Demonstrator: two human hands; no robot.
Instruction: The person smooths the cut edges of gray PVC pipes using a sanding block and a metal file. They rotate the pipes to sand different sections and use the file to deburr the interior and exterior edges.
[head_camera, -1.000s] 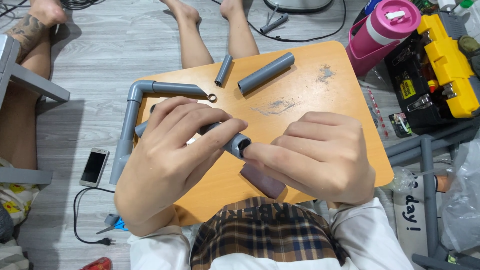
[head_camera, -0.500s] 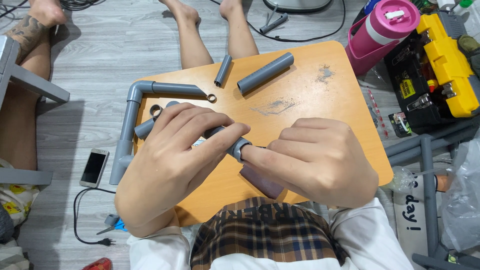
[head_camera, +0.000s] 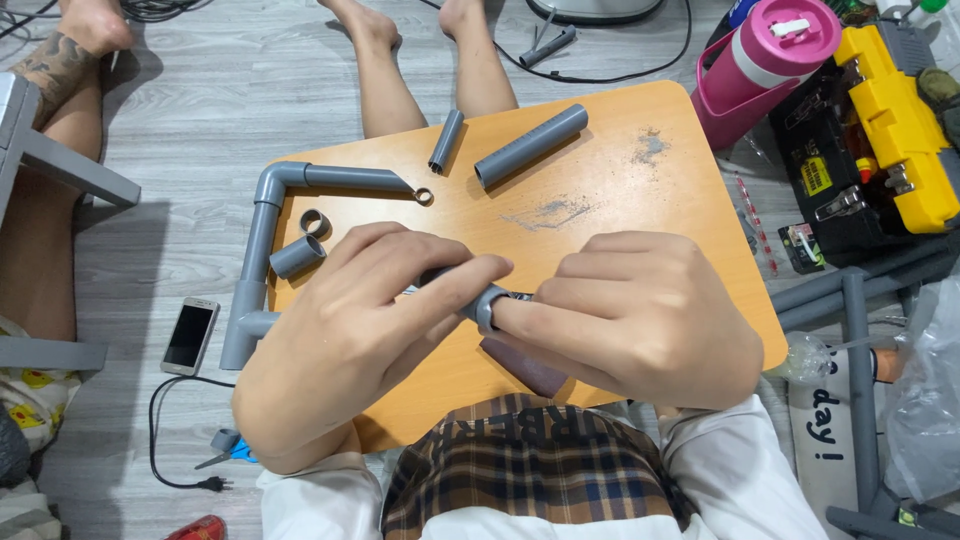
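My left hand (head_camera: 370, 330) is wrapped around a short grey pipe piece (head_camera: 478, 303) held above the low wooden table (head_camera: 640, 215). My right hand (head_camera: 640, 315) meets it from the right, fingertips at the pipe's open end; a thin dark object pokes out between its fingers, too hidden to identify. A dark brown flat block (head_camera: 525, 367) lies on the table under both hands.
On the table lie an L-shaped grey pipe assembly (head_camera: 275, 215), two short pipe stubs (head_camera: 298, 256), a small ring (head_camera: 424, 196), and two loose pipes (head_camera: 530, 146) at the back. A pink bottle (head_camera: 765, 60) and yellow toolbox (head_camera: 895, 130) stand right. A phone (head_camera: 189, 334) lies on the floor left.
My left hand has slid toward me and slightly right, uncovering the two short pipe stubs on the table's left side. Both hands still hold the pipe piece together.
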